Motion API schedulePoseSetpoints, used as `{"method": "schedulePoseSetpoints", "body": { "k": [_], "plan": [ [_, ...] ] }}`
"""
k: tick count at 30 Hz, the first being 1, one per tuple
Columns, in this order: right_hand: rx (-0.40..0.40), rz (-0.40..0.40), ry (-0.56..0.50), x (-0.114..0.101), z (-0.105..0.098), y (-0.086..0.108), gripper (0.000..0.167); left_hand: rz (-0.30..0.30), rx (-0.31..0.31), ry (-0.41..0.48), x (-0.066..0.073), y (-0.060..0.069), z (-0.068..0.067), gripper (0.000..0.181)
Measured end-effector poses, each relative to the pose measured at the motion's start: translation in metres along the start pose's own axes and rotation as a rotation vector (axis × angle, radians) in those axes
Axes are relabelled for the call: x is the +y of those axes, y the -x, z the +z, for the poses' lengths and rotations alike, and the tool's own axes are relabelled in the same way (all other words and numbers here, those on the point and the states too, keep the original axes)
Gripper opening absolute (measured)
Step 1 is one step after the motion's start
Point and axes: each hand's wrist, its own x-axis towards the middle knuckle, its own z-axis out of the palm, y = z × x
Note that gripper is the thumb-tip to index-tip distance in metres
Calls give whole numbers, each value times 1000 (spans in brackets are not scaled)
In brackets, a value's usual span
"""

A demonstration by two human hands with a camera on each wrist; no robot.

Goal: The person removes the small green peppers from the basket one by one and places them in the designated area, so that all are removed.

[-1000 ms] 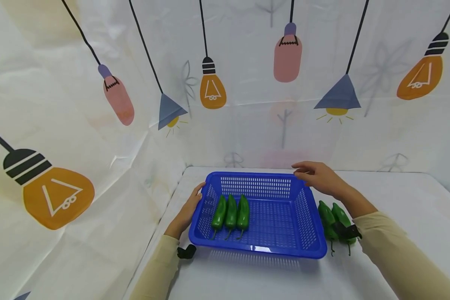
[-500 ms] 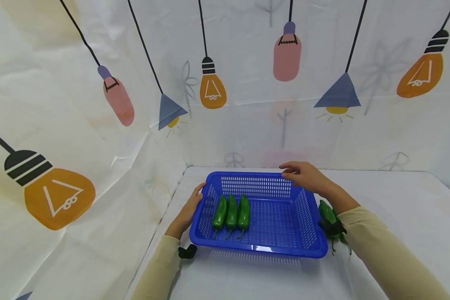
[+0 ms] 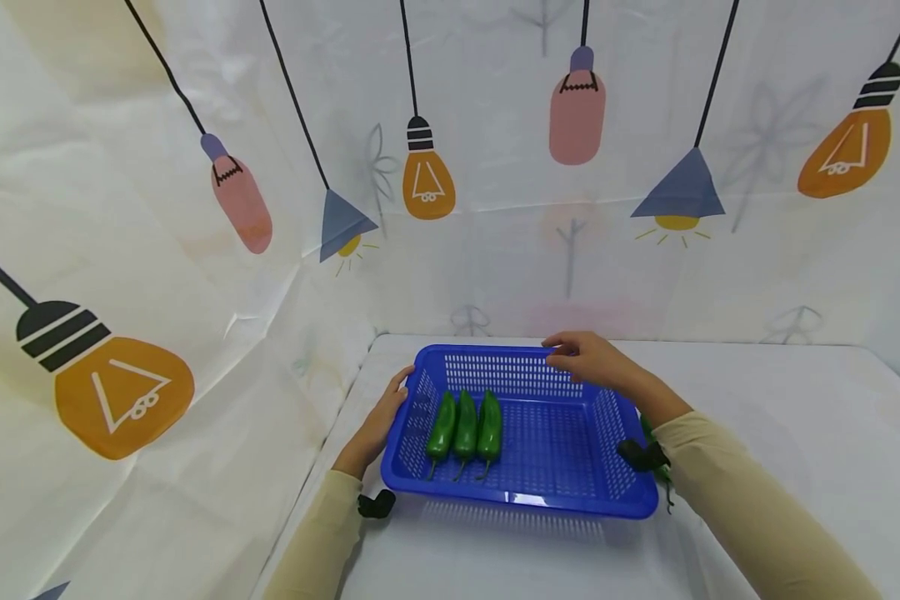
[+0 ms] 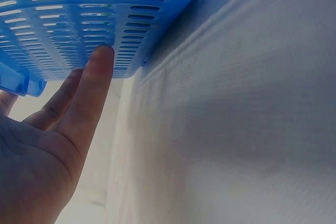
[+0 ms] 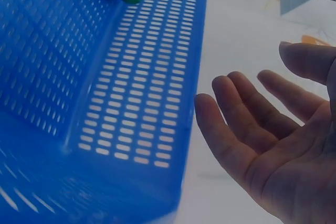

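Three green peppers (image 3: 466, 427) lie side by side in the left part of a blue plastic basket (image 3: 543, 500), stems toward the person. My left hand (image 3: 378, 425) is at the basket's left side. In the left wrist view, its fingers (image 4: 93, 85) stretch out along the perforated outer wall, one fingertip against it. My right hand (image 3: 592, 360) is over the far rim, right of the middle. The right wrist view shows its fingers (image 5: 223, 140) loosely bent, apart from the basket wall, with nothing in them. Another green pepper (image 3: 662, 475) shows outside the basket, partly hidden behind the right forearm.
The basket stands on a white-covered table (image 3: 787, 400). White sheeting printed with lamps (image 3: 429, 183) rises behind the table and along its left side. A black strap piece (image 3: 377, 504) sits at the left wrist, and a similar strap piece (image 3: 642, 456) at the right.
My right hand has moved left along the far rim from the back right corner. Its forearm now covers most of the two peppers outside the basket. The left hand stays in place.
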Motion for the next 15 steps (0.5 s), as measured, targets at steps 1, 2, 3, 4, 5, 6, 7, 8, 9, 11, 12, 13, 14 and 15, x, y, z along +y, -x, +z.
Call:
{"method": "schedulePoseSetpoints", "body": {
  "k": [1,2,3,4,5,6,7,8,9,11,12,13,14,15],
  "plan": [
    [-4,-1,3,0,1,-1,44,-1,2,-3,0,0,0,50],
    [-5,-2,6,0,2,-1,44,1,2,-2,0,0,0,50],
    [-9,-1,5,0,3,-2,44,2,3,-4,-1,0,0,50],
    [-14,4,-2,1,4,-3,44,4,4,-4,-1,0,0,50],
    [-19,7,-9,1,5,-4,45,4,6,-3,-1,0,0,50],
    [-26,12,-19,2,7,-5,45,3,8,-4,-1,0,0,50],
    [-33,17,-26,2,8,-5,46,5,10,-3,-1,0,0,50],
    [-38,29,-36,2,9,-6,47,6,12,-2,-1,-1,0,50],
    [-44,39,-40,3,11,-7,47,7,13,-1,-1,-1,0,50],
    [-48,63,-39,3,14,-9,47,9,14,-5,-2,-1,0,50],
    [-50,73,-37,3,16,-10,47,7,14,-7,-2,-1,0,50],
    [-54,78,-30,3,18,-11,47,5,14,-8,-2,-1,0,50],
    [-59,86,-31,3,20,-11,47,2,14,-13,-2,0,0,50],
    [-62,94,-33,3,22,-12,47,1,15,-12,-2,0,0,50]
  ]
}}
